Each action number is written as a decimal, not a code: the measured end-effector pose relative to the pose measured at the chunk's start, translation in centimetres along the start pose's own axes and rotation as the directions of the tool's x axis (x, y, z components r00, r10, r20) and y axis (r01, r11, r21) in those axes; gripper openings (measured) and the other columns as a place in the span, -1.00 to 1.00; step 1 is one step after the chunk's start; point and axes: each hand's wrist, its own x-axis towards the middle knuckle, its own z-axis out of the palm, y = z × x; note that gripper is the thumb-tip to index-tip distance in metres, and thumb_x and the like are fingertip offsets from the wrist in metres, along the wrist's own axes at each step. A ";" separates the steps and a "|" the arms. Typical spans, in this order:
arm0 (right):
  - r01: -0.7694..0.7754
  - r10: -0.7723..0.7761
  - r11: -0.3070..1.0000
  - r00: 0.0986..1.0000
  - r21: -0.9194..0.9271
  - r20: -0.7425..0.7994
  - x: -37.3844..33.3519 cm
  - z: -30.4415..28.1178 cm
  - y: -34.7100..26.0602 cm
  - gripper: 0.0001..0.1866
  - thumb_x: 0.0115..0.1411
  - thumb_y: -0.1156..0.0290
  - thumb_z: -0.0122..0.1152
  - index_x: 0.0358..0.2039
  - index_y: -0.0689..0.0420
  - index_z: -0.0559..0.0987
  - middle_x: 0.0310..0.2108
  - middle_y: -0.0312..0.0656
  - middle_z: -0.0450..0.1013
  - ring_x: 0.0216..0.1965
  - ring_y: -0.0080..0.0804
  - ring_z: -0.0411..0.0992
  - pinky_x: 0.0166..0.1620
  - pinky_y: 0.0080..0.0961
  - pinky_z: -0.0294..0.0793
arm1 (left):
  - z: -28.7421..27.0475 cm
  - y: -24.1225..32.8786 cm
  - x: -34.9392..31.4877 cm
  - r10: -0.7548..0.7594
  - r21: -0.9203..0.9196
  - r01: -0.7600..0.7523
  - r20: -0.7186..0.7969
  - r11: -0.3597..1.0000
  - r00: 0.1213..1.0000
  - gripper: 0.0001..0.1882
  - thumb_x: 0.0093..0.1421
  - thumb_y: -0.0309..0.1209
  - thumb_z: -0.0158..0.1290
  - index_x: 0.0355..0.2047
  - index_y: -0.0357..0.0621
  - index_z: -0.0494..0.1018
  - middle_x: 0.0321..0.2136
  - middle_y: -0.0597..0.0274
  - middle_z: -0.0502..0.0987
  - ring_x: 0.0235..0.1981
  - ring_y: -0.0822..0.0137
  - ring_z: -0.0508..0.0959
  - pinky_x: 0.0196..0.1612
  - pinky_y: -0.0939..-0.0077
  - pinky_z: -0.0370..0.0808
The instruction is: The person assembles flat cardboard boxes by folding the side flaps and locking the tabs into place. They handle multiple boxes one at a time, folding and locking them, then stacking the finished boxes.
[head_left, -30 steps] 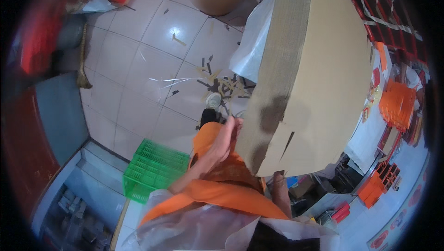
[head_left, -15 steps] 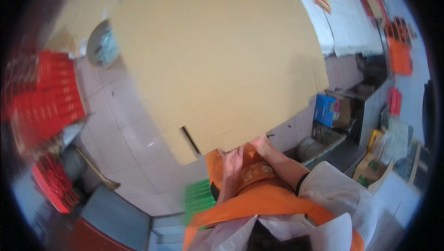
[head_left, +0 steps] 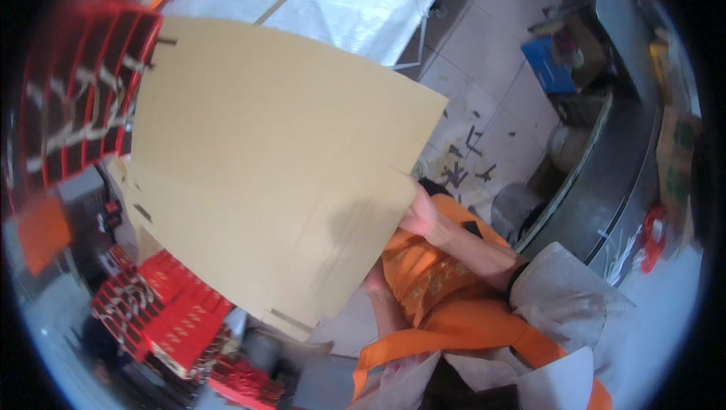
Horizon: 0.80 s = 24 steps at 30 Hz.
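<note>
A large flat sheet of tan cardboard (head_left: 280,153), with narrow slots cut near its corners, fills the middle of the view. Its near right edge is gripped by my right hand (head_left: 421,215), the fingers passing beneath it. My left hand (head_left: 373,280) holds the same edge lower down; the sheet hides most of its fingers. Behind both hands is the orange apron (head_left: 423,266) that I wear.
Red boxes with white cords (head_left: 83,100) are stacked at the left, and more red boxes (head_left: 181,312) lie lower down. A white-covered table (head_left: 340,2) stands beyond the sheet. Dark scraps litter the tiled floor (head_left: 461,85). A dark counter (head_left: 605,206) runs along the right.
My view has swung to the right. The cardboard, held in both hands throughout, now appears further left and lower, with the white-covered table and the stacked red boxes behind it.
</note>
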 end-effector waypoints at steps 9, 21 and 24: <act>0.443 -0.564 -0.282 0.641 -0.851 0.521 5.0 2.4 -12.9 -0.34 0.00 0.59 -0.03 0.13 0.10 0.01 0.08 -0.10 0.05 -0.21 -0.32 0.30 -0.17 -0.44 0.35 | 4.7 -1.9 -8.7 0.116 0.381 -0.201 0.235 0.902 0.965 -0.54 0.21 -0.24 -0.34 0.03 -0.28 0.16 0.06 0.08 0.20 0.11 0.19 0.17 0.15 0.21 0.03; -0.025 0.142 -0.897 0.930 -0.442 -0.340 -6.3 -24.2 -21.9 -0.75 0.01 0.54 -0.03 -0.24 0.07 0.42 -0.50 -0.10 0.37 -0.45 -0.22 0.39 -0.43 -0.37 0.38 | 7.2 -3.7 -10.7 0.156 0.480 -0.248 0.223 0.842 0.962 -0.52 0.21 -0.31 -0.37 0.09 -0.31 0.06 0.11 0.09 0.13 0.13 0.20 0.12 0.17 0.21 -0.01; -0.386 -0.141 -0.872 0.788 -0.302 -0.600 -20.0 -30.6 -25.7 -0.82 0.04 0.43 -0.03 -0.29 0.09 0.41 -0.52 -0.15 0.35 -0.49 -0.31 0.34 -0.48 -0.44 0.32 | 6.6 -3.1 -10.0 0.196 0.444 -0.260 0.186 0.857 0.963 -0.53 0.21 -0.30 -0.38 0.07 -0.33 0.09 0.09 0.07 0.16 0.11 0.19 0.16 0.16 0.23 0.03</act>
